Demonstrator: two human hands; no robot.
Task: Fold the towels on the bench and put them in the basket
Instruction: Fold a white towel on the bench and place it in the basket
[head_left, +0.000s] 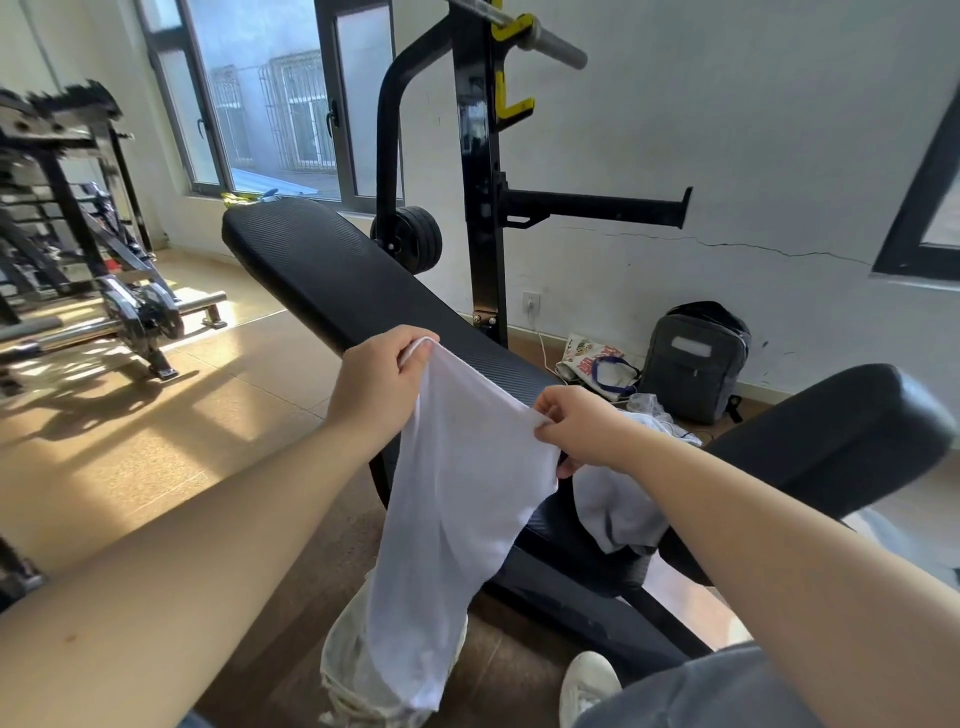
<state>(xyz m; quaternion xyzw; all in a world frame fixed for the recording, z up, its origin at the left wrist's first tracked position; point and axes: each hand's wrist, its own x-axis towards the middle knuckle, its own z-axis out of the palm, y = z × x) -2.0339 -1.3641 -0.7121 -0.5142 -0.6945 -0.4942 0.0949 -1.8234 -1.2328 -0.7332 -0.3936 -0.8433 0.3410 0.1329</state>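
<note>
Both arms reach forward; the left hand (382, 384) and right hand (584, 428) pinch a thin white cloth towel (457, 525) by its top edge. It hangs limp over the ribbed black padded bench (332, 270)

A small sunlit weight-training gym: a long black padded bench (332, 270) stands before a black steel upright rack (480, 208), whose yellow hooks (511, 106) cradle a silver barbell (556, 44). Black round weight plates (413, 239) sit on a peg by the rack's curved post (stacked side by side). At left stands a dark metal equipment rack (47, 156), blurred, with a chrome bar (78, 332) on the tan tiled floor (156, 441).
</note>
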